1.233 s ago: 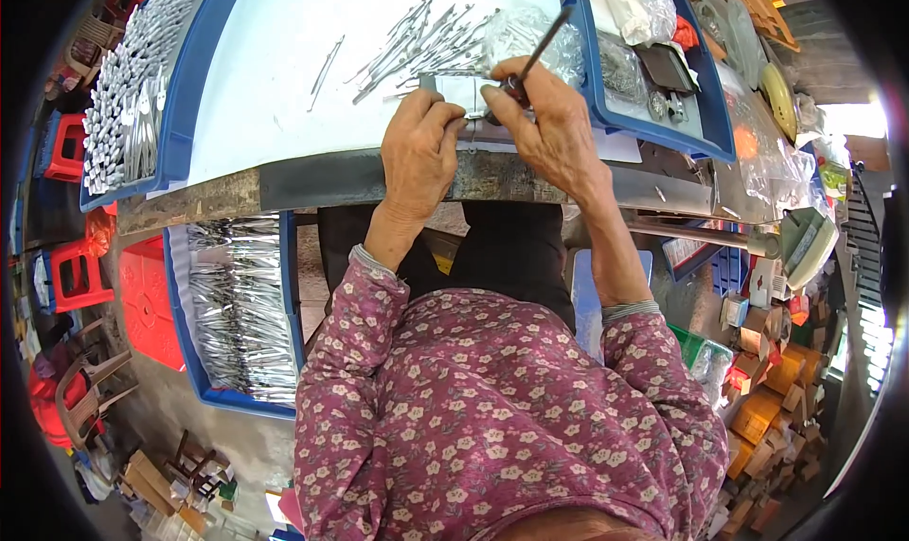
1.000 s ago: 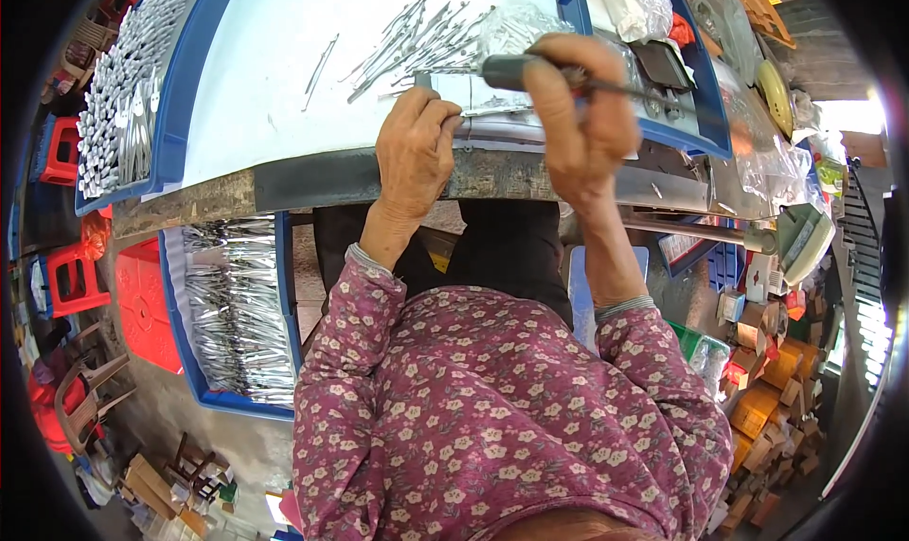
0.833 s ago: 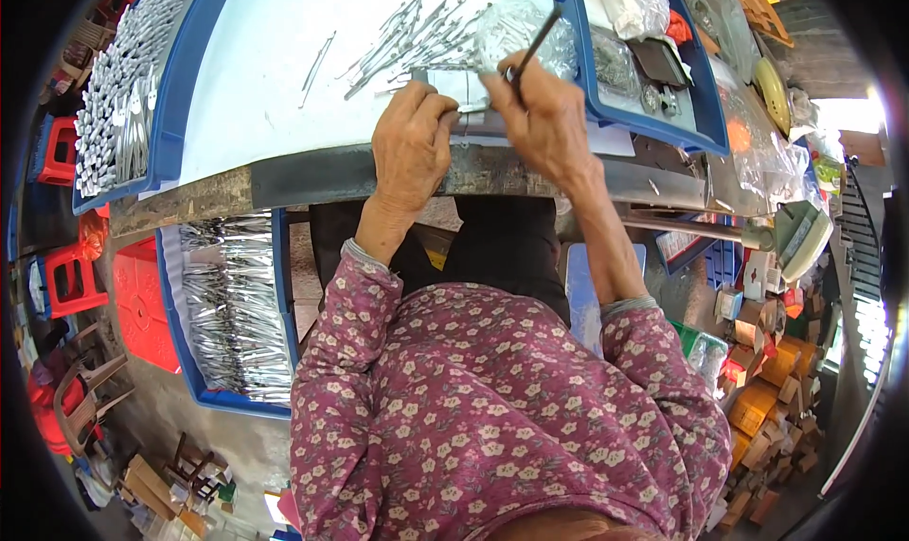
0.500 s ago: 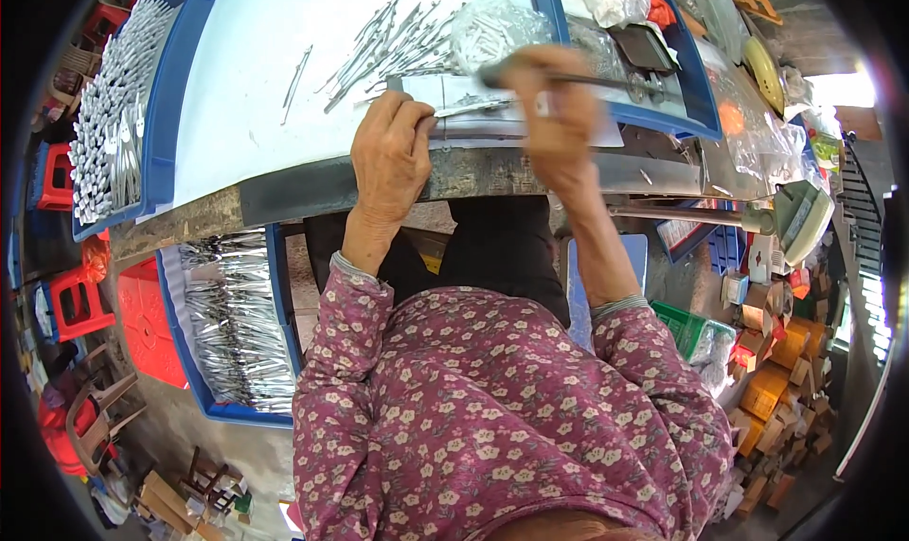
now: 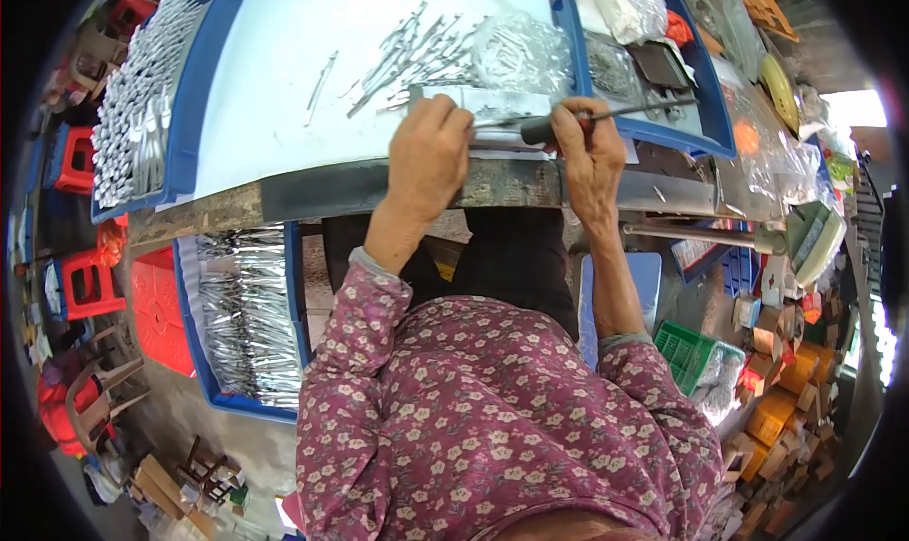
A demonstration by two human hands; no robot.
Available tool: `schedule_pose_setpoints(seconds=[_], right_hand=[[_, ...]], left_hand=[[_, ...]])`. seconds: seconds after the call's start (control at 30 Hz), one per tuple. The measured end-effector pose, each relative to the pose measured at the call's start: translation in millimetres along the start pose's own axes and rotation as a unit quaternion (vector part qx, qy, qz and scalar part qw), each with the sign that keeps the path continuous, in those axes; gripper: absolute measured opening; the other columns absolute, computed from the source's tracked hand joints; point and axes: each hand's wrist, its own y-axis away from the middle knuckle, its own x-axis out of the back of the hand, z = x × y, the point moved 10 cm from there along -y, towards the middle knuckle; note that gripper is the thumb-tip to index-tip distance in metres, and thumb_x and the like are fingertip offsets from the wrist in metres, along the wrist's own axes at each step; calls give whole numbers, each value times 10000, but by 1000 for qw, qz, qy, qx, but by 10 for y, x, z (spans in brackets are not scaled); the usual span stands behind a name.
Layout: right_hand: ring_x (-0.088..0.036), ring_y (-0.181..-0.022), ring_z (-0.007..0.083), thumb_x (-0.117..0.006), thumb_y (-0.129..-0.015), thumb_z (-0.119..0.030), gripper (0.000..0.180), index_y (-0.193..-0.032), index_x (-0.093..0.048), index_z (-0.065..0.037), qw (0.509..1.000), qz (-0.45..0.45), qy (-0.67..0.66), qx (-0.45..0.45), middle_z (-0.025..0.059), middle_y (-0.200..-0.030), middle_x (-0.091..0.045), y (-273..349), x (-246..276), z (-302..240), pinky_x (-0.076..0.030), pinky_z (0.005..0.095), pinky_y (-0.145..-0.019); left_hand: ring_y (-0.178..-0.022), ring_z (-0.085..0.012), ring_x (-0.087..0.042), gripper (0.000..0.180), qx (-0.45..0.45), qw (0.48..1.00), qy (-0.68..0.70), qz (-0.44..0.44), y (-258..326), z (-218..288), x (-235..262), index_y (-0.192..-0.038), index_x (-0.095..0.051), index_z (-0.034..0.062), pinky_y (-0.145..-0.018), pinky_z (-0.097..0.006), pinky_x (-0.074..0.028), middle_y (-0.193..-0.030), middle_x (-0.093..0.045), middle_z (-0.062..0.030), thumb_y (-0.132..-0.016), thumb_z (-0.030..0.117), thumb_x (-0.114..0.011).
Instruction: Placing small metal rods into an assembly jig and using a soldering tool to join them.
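Observation:
My right hand [image 5: 589, 153] grips a dark-handled screwdriver [image 5: 559, 124] that lies nearly level, its thin shaft pointing right over the tray edge. My left hand [image 5: 428, 153] presses on a small metal part [image 5: 492, 120] on a white sheet [image 5: 473, 101] at the near edge of the white worktop [image 5: 275, 58]. The screwdriver's handle end meets that part between my two hands. A loose pile of thin metal pieces [image 5: 407, 58] lies just beyond my left hand.
A blue tray [image 5: 142, 96] packed with metal pieces sits far left, and another blue tray [image 5: 246, 314] of them lies below the bench. A clear plastic bag [image 5: 521, 49] lies behind the sheet. Red stools [image 5: 85, 285] stand left; boxes and a green basket [image 5: 696, 352] crowd the right.
My right hand has swung the screwdriver back and forth between upright and level; it now lies level, pointing right. My left hand has stayed on the part. The view shifted slightly.

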Motion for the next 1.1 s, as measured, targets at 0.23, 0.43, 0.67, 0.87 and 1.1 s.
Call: schedule_pose_setpoints(seconds=[0.23, 0.43, 0.67, 0.87, 1.1], right_hand=[[-491, -607, 77, -574, -878, -160, 176, -947, -544, 0, 999, 4, -36, -29, 14, -712, -528, 69, 99, 46, -426, 218, -549], [-486, -595, 71, -580, -878, -155, 167, -939, -542, -4, 999, -11, -38, -31, 6, -694, -518, 111, 9, 95, -425, 210, -537], [-482, -591, 67, -582, -875, -141, 151, -934, -540, -8, 999, -42, -12, -12, -3, -673, -502, 134, -64, 42, -423, 211, -524], [-490, -592, 70, -583, -873, -135, 152, -936, -538, -4, 999, -38, -23, -31, 2, -672, -509, 133, -23, 46, -438, 218, -521], [-494, -605, 71, -592, -867, -152, 154, -936, -545, -23, 998, -45, -12, -31, 2, -672, -507, 72, 33, 15, -442, 223, -521]], left_hand=[[-747, -304, -535, 58, 107, 989, -8, 103, 125, -577, 556, -803, -580, 23, -641, -373, -431, -797, -543, -122, -758, 58, -592], [-788, -311, -547, 102, 232, 939, -223, 123, 395, -1445, 1077, -813, -613, 40, -669, -392, -441, -829, -564, -115, -777, 134, -592], [-818, -301, -546, 102, 308, 913, -260, 53, 458, -1723, 952, -835, -622, 42, -700, -389, -445, -846, -563, -114, -783, 113, -572], [-832, -310, -536, 131, 151, 972, -164, 69, 35, -1360, 587, -832, -641, 25, -711, -398, -444, -848, -558, -136, -765, 72, -539], [-808, -324, -544, 92, 169, 961, -220, -2, -99, -1499, 180, -735, -623, 31, -684, -431, -444, -815, -567, -143, -744, 107, -572]])
